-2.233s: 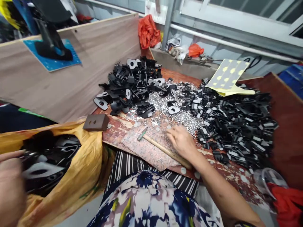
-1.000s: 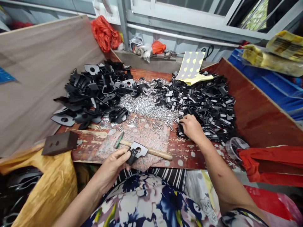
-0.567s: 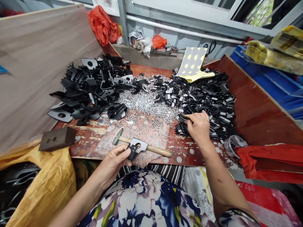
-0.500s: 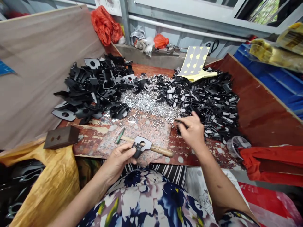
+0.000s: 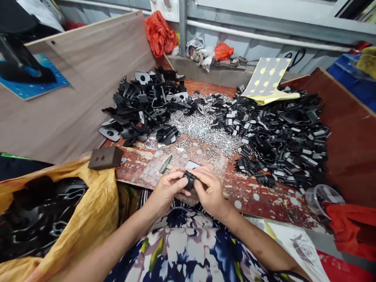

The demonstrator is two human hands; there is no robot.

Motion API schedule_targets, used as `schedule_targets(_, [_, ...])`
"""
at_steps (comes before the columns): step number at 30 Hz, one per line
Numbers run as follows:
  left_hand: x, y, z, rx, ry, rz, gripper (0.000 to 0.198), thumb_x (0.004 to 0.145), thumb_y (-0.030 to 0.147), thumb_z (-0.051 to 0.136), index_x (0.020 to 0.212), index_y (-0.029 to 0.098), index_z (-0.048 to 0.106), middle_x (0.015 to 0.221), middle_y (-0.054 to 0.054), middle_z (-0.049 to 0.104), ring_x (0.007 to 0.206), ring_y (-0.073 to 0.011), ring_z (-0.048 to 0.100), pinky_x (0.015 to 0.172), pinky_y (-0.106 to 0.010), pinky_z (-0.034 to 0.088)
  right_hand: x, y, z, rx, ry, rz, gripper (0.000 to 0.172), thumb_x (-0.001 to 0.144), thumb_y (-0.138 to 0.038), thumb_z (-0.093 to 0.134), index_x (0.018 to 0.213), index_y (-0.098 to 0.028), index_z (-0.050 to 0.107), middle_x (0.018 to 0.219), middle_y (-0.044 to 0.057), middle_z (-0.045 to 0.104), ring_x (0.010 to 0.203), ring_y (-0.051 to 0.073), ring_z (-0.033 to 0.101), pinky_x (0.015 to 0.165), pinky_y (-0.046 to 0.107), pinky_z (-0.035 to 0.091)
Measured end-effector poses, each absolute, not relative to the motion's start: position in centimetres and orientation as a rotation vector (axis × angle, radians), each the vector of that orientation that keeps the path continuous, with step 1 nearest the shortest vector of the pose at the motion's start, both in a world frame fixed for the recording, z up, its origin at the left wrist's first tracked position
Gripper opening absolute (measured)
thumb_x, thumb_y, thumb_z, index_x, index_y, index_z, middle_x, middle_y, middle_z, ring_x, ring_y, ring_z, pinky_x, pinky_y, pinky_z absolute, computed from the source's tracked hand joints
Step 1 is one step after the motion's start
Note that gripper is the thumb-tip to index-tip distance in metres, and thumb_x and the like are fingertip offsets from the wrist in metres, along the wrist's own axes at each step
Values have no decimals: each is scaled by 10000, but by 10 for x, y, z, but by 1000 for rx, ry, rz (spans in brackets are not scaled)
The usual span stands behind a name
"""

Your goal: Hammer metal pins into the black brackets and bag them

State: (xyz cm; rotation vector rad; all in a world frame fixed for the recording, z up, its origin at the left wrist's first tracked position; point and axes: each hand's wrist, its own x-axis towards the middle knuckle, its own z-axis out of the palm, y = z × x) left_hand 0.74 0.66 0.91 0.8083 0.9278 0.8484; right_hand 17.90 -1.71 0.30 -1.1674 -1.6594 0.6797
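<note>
Clip [image 5: 190, 181] — pinched between fingers [image 5: 205, 176]

I hold the clip [image 5: 189, 182] up just over the table's [image 5: 264, 203] front edge, near the middle of that edge. Its ridged black end faces me; its pale grey, dark-rimmed plate [image 5: 192, 165] points to the back edge. My grip covers much of it, so I can't tell whether the black is one piece or two.
</note>
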Motion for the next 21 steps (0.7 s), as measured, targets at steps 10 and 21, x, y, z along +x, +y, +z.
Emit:
schedule_targets(10, [-18, 11, -6, 863, 1048, 884, 248, 748, 394, 845, 823, 172, 766, 653, -7, 630, 539, -114, 573, 554, -218, 482, 221, 68, 8, -1486, -2057, 553, 286, 939, -118, 557, 1005, -269, 791, 919, 37, 757, 878, 224, 633, 953, 464, 468])
schedule_targets(21, [-8, 6, 0, 636, 984, 884, 384, 656, 446, 917, 749, 149, 692, 733, 22, 613, 495, -84, 609, 520, -213, 524, 200, 69, 11, -1253, -1972, 740, 117, 953, -226, 627, 919, -233, 738, 967, 27, 735, 919, 172, 663, 899, 389, 523])
